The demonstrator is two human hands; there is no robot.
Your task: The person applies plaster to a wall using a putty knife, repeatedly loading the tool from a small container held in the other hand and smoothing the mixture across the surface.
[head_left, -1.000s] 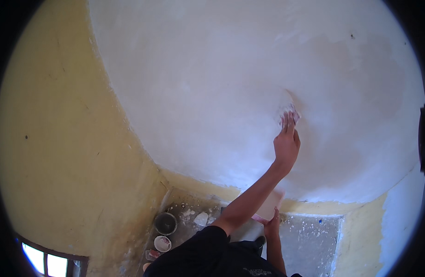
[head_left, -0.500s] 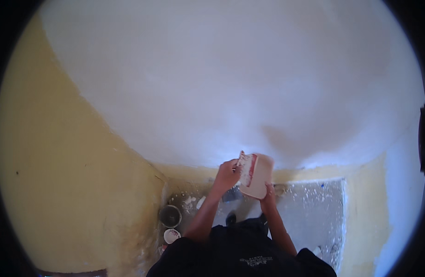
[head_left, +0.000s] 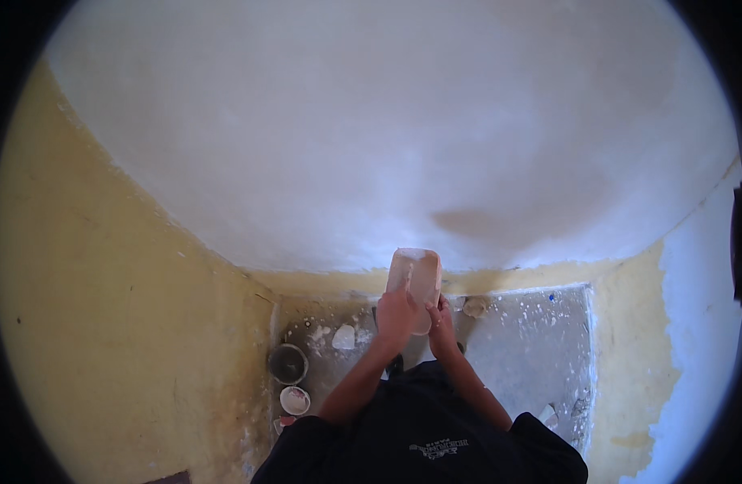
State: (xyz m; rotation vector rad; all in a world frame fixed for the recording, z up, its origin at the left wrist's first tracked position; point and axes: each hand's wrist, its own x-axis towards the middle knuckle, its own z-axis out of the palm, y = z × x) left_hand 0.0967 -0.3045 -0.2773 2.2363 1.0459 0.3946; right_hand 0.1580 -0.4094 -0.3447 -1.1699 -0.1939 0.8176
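Observation:
My left hand [head_left: 396,313] and my right hand [head_left: 442,323] meet in front of my chest on a flat, pale plaster board [head_left: 416,273] smeared with white filler. The right hand grips the board from below and behind. The left hand is closed against the board's lower left face, apparently pressing a flat putty blade onto it; the blade itself is hard to make out. Above the board rises the freshly coated white wall [head_left: 387,137], with a darker damp patch [head_left: 468,222] just above and to the right.
A yellow wall [head_left: 112,306] stands to my left and a yellow strip [head_left: 629,347] to my right. On the spattered grey floor [head_left: 532,339] sit a dark bucket [head_left: 288,363], a small white bowl [head_left: 294,399] and white lumps [head_left: 343,336].
My left hand came down from the wall, where it was reaching up high, and joined the board held by my right hand. The board now stands higher and more upright.

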